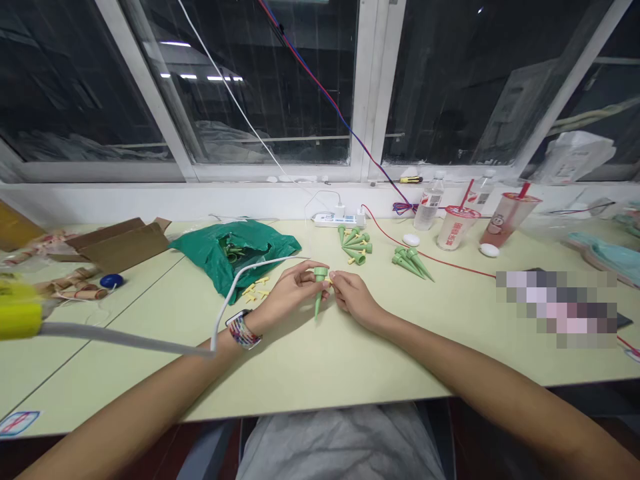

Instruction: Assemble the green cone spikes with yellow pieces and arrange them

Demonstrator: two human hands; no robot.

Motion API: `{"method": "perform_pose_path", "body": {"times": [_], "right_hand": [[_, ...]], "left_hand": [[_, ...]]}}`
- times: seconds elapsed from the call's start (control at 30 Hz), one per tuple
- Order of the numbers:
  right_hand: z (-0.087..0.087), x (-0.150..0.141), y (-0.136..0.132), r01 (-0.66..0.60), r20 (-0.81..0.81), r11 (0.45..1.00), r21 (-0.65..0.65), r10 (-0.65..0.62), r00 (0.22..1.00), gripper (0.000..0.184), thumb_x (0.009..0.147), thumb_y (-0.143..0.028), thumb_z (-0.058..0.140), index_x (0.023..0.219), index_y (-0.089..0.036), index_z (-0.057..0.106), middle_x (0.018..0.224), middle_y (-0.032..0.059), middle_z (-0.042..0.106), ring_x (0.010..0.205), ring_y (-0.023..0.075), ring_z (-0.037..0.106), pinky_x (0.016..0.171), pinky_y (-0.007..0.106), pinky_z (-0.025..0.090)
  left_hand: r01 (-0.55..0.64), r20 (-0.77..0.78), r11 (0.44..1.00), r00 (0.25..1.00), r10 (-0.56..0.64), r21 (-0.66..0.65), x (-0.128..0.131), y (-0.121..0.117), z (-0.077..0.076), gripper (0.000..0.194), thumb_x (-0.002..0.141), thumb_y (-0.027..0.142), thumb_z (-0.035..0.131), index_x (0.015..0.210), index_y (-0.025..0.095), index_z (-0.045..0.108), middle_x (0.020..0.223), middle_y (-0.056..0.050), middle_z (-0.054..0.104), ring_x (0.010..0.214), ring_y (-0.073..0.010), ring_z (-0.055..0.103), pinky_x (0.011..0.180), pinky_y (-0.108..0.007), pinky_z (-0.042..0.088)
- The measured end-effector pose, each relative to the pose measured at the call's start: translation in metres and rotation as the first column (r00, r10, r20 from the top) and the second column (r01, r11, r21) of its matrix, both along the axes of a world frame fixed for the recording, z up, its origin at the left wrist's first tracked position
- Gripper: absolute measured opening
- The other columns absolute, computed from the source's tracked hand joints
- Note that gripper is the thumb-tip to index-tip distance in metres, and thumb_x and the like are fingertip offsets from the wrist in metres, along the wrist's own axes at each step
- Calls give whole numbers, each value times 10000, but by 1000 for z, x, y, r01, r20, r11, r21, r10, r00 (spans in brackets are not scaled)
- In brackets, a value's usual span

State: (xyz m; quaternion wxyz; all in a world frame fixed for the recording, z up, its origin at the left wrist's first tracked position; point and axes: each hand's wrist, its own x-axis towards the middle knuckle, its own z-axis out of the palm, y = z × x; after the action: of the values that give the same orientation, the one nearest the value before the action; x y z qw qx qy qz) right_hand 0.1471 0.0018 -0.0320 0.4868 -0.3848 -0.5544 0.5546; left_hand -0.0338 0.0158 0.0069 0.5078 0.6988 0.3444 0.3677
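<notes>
Pale green tabletop (310, 380): at twelve o'clock, the left hand (290, 291) grasps a green spike (320, 275); the right hand (356, 298) pinches a yellow piece (329, 282) beside it. Some spikes (355, 255) at its two o'clock carry yellow pieces; loose ones (263, 281) lie unfitted at nine.

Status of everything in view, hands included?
Left hand: gripping green spike
Green spike: upright, wide end up
Right hand: pinching yellow piece
Yellow piece: at spike's side, seating unclear
Green bag: mouth open, pieces inside
Cardboard box: flaps open
Power strip: two plugs in
Left bottle: capped
Right bottle: capped
Left cup: lidded, straw in
Right cup: lidded, straw in
</notes>
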Motion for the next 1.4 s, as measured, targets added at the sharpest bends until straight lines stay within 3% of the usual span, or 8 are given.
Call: {"method": "perform_pose_path", "body": {"times": [0.17,0.27,0.4,0.53,0.63,0.8,0.97,1.4], "right_hand": [[4,3,0,113,48,991,69,-117,992,448,929,-620,544,731,-233,436,589,-77,420,436,98,400,452,255,311],[3,5,-1,197,187,955,224,-240,953,329,908,-518,615,811,-235,479,674,-65,515,515,109,463,523,253,366],[0,4,-4,130,393,881,455,-330,858,191,813,-307,698,902,-240,543,814,-49,620,630,123,529,607,248,391],[-3,1,-1,122,433,850,512,-378,818,137,833,-242,648,950,-244,577,863,-41,681,656,132,574,644,256,412],[-1,2,13,152,468,839,522,-431,772,122,851,-260,656,960,-247,602,873,-37,715,686,145,605,661,264,416],[13,4,63,172,631,804,570,-562,534,89,899,-241,613,976,-242,657,946,11,754,873,201,661,693,284,410],[19,-6,114,142,810,827,543,-561,170,233,953,-162,514,1044,-204,724,1060,113,750,1008,256,652,747,314,433],[20,-7,170,152,872,865,479,-488,29,270,942,-122,551,1115,-145,758,1111,174,746,1107,274,653,859,327,457]], "left_hand": [[-112,18,994,994,112,3,-1,2,0,451,874,446,740,1253,203,711,898,-43,713,873,-194,697,808,-319,604],[-189,69,982,980,187,20,-1,5,-3,488,851,456,765,1271,212,721,869,-23,676,857,-186,694,841,-342,619],[-294,122,956,950,289,25,0,8,-5,522,820,439,798,1278,200,726,982,-46,708,871,-193,713,854,-346,626],[-329,146,944,935,322,26,-1,10,-4,549,824,429,792,1304,177,709,1124,-82,722,915,-210,730,898,-367,625],[-326,189,945,927,323,-18,0,11,-5,665,841,379,766,1454,194,587,1254,-114,687,946,-219,743,928,-418,624],[-321,183,947,930,319,-20,1,10,-10,767,861,299,706,1573,313,422,1605,-153,410,1086,-244,728,944,-451,621],[-285,141,958,948,284,-15,1,8,-13,697,860,350,706,1524,295,499,1598,-156,423,1098,-274,725,883,-434,643],[-246,115,969,962,247,-23,3,5,-15,522,821,312,686,1337,239,649,1566,-129,475,1043,-255,738,796,-373,653]]}}
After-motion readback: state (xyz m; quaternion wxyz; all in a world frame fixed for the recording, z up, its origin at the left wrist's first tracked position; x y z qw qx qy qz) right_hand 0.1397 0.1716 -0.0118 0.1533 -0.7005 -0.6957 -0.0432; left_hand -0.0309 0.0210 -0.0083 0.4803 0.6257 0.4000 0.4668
